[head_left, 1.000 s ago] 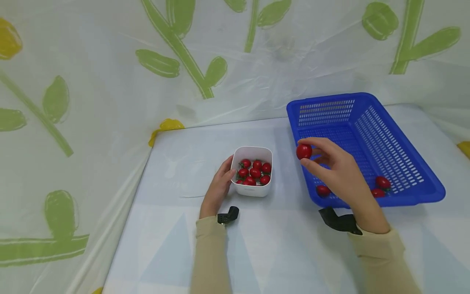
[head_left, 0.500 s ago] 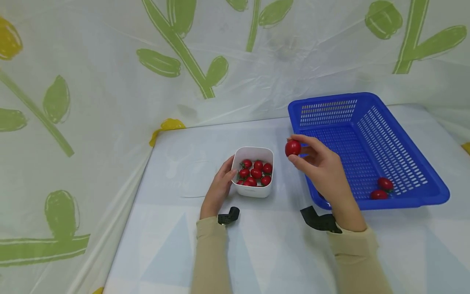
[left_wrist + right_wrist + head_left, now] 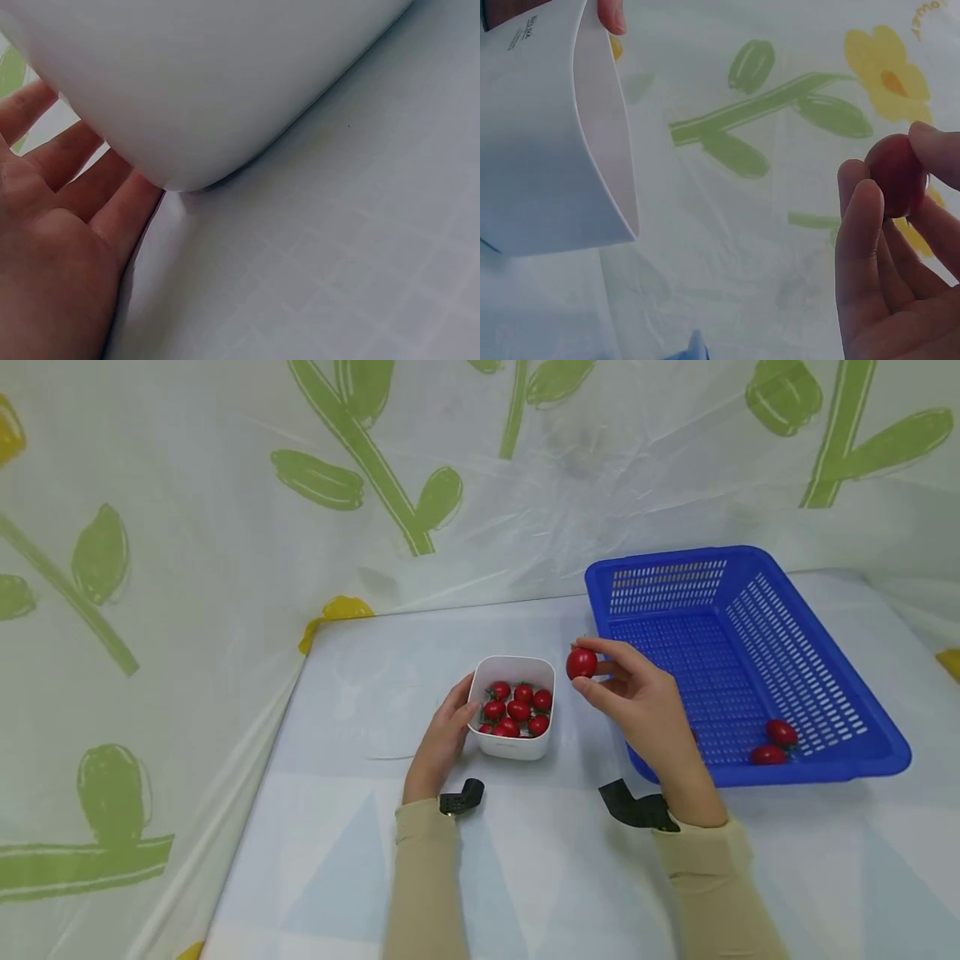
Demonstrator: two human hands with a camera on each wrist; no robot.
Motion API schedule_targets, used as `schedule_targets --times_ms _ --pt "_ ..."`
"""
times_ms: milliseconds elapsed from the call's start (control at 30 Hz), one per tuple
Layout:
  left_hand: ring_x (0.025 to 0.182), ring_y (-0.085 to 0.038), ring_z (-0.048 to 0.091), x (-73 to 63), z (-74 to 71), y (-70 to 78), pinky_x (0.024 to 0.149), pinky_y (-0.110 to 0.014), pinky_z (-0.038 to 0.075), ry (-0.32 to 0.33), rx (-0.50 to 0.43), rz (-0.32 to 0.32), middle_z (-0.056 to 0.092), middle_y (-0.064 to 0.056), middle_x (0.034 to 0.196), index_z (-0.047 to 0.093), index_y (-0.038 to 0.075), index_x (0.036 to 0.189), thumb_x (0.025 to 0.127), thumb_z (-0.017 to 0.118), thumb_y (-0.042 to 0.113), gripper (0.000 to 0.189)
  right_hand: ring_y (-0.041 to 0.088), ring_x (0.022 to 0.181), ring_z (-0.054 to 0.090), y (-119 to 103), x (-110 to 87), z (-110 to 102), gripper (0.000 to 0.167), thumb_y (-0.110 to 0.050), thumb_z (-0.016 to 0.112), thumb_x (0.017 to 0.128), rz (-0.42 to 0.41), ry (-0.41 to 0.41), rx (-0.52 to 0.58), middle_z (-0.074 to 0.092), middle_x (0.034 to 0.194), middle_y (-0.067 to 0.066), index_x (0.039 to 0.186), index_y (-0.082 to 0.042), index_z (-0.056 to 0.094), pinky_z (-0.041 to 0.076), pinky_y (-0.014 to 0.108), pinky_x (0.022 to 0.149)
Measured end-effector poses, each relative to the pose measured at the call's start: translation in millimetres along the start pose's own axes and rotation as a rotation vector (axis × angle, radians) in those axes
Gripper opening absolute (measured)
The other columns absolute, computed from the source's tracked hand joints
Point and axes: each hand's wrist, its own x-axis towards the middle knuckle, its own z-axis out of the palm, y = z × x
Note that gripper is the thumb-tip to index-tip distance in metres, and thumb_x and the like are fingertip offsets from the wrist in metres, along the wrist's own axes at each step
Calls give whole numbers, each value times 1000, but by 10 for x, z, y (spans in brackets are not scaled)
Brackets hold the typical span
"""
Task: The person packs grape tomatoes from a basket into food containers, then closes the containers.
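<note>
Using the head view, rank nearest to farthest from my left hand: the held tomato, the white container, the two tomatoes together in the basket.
1. White container: touching your left hand.
2. Held tomato: farther right, in your right hand.
3. Two tomatoes: farthest right, near right corner of the blue basket.

Soft, even light of middling brightness covers the desk; shadows are faint and blurred, one beside the right sleeve toward the desk's near edge; a small glint sits on the held tomato; weak sheen shows near the far left corner; both wrist views look dimmer, the right hand dull against the paler sheet; fine detail is soft.
</note>
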Motion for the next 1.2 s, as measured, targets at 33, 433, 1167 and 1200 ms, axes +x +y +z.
schedule_targets --times_ms 33,433,1167,1200 --pt "130 -15 25 1 3 1 105 -41 18 0 2 -1 28 4 142 31 22 139 93 45 28 48 14 88 59 -38 -8 7 43 -27 65 81 1 -6 5 56 113 -4 123 -27 54 50 23 70" --pt "129 -12 26 12 14 -11 106 -40 16 27 -31 -26 31 7 140 35 26 137 95 42 22 43 12 91 57 -140 7 47 40 -26 66 81 28 -35 14 53 114 -7 119 -26 56 50 25 71" --pt "129 -12 27 23 19 -39 105 -36 20 16 -34 -14 31 6 141 32 24 138 95 41 23 44 15 67 48 103 37 444 41 -26 64 82 62 -195 -371 54 105 1 121 -18 55 44 26 49" --pt "129 -12 27 24 21 -34 105 -37 20 18 -27 -18 31 6 141 33 25 138 95 41 23 44 15 67 48 110 39 456 41 -26 64 82 71 -214 -386 54 103 1 121 -18 55 44 25 49"
